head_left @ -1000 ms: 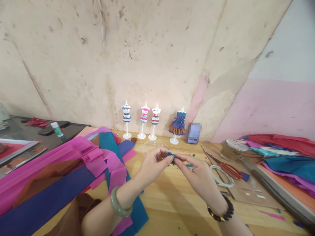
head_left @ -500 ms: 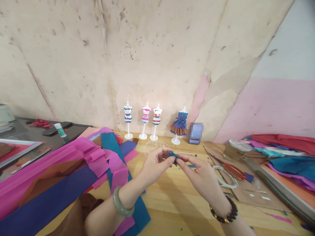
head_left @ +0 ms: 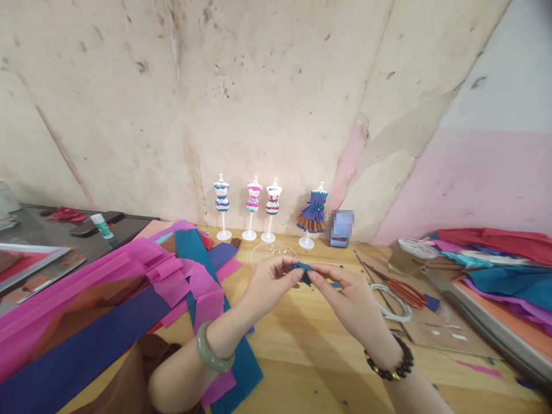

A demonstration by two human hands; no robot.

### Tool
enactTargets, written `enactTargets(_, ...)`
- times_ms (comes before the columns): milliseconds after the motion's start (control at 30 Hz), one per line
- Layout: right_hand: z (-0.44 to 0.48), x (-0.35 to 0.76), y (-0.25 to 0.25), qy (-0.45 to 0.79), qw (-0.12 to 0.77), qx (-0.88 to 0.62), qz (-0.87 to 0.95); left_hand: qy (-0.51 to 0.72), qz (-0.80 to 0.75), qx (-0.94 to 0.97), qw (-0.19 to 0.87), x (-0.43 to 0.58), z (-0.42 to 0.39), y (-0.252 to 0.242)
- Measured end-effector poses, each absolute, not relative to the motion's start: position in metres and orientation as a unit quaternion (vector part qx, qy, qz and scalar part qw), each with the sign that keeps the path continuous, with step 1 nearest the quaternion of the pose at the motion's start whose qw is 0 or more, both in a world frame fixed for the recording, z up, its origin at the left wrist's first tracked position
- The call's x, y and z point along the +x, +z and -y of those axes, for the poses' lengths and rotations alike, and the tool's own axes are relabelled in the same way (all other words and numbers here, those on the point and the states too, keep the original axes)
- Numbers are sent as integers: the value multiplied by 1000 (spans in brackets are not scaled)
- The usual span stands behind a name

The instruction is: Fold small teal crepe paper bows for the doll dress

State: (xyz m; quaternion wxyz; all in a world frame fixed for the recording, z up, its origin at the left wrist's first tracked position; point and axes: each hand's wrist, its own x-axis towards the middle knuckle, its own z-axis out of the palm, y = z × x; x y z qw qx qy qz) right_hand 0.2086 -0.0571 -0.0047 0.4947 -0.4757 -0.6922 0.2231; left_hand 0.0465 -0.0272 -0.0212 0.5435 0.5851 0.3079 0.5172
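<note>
Between my two hands, above the wooden table, is a small gathered piece of teal crepe paper (head_left: 306,274). My left hand (head_left: 275,283) pinches its left side between thumb and fingers. From the right, my right hand (head_left: 342,292) pinches the other side. The fingers cover part of the paper. Just behind my left hand lies a clear round dish (head_left: 254,253) with small white bits in it. Farther back stands a mini dress form (head_left: 313,211) wearing a purple and brown paper dress with a teal bow.
Three more mini dress forms (head_left: 251,201) stand by the wall, and a phone (head_left: 342,228) leans there. Crepe paper sheets (head_left: 125,270) cover the left. Orange-handled scissors (head_left: 407,293), a white wire coil (head_left: 390,303) and a lidded jar (head_left: 409,256) are at right. A glue stick (head_left: 102,226) stands left.
Both hands stay pinched on the teal paper, which has turned slightly and looks flatter between the fingertips. The whole view has shifted a little.
</note>
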Motion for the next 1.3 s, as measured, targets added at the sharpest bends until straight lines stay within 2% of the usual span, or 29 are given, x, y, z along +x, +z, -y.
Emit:
enactTargets(467,56,211,-6,202,494,-488,691,484,-294,597,569,45,26,-19)
enactTargets(733,55,211,-11,125,468,-468,739,482,-293,585,583,42,25,-15)
enactTargets(1133,57,208,-10,116,445,-434,775,490,-277,546,621,39,20,-17)
enactTargets(1300,59,206,-11,63,431,-444,783,496,-294,528,624,41,23,-15)
